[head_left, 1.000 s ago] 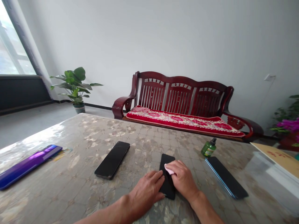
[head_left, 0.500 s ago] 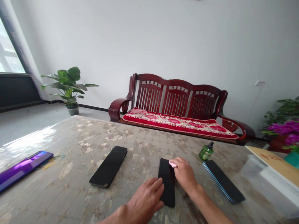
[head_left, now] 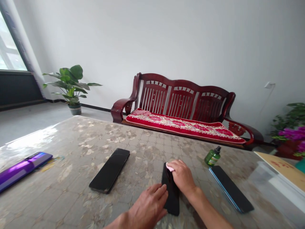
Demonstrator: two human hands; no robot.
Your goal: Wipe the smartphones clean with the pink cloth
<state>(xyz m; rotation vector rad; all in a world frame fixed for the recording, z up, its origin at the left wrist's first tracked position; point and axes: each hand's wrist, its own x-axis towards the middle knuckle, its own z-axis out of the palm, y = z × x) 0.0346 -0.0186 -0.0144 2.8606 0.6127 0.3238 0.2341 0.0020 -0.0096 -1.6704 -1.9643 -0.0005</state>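
A black phone point(head_left: 173, 198) lies screen up on the patterned tablecloth point(head_left: 71, 178). My left hand point(head_left: 151, 203) rests on its left edge, fingers stretched out over the lower half and thumb near the bottom end. My right hand point(head_left: 182, 176) is closed on a small pink cloth point(head_left: 170, 167), which touches the phone's top end. Left of my hands lies another black phone point(head_left: 111, 170). To the right, a dark phone with a blue edge point(head_left: 231, 189) lies beside a green bottle with a black cap point(head_left: 213, 156).
At the far left lies a shiny purple phone point(head_left: 23, 168). A clear plastic box point(head_left: 269, 181) with a tan board point(head_left: 283, 165) stands at the right. Beyond the table are a red wooden bench point(head_left: 181, 101) and a potted plant point(head_left: 71, 82).
My right hand and the pink cloth have moved left across the phone's top end. My left hand has stayed on the phone. The view has shifted slightly.
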